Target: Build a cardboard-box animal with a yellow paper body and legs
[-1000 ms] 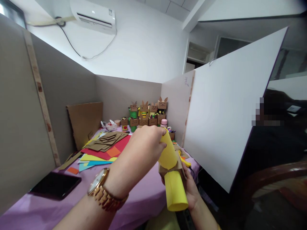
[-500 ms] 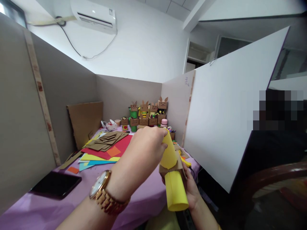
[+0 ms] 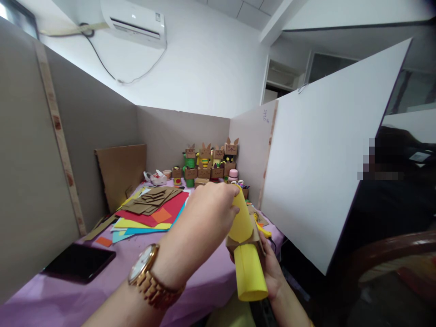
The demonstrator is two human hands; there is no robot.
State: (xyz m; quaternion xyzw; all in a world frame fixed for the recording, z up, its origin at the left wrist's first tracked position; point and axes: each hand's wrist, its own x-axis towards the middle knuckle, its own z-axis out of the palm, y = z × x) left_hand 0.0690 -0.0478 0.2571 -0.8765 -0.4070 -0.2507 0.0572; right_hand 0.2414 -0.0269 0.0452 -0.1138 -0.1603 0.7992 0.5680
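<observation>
My left hand [image 3: 216, 204], with a gold wristwatch on its wrist, is closed on the top of a yellow paper tube [image 3: 242, 222], fingertips at its upper rim. That tube leans on a small brown cardboard box [image 3: 233, 245]. A second yellow paper tube [image 3: 251, 274] sticks out toward me below the box, its round end facing down. My right hand [image 3: 269, 268] grips the cardboard box from the right side and beneath; some of its fingers are hidden behind the box.
On the purple cloth [image 3: 194, 272] lie coloured paper sheets [image 3: 136, 218], stacked cardboard pieces [image 3: 153, 200] and a black tablet [image 3: 81, 262]. Cardboard animal figures [image 3: 204, 172] stand at the back. Partition boards [image 3: 306, 159] flank the table. A person [image 3: 398, 200] is at the right.
My left hand and the upper tube have shifted very slightly to the right. My right hand keeps its hold. The person at the right has moved a little.
</observation>
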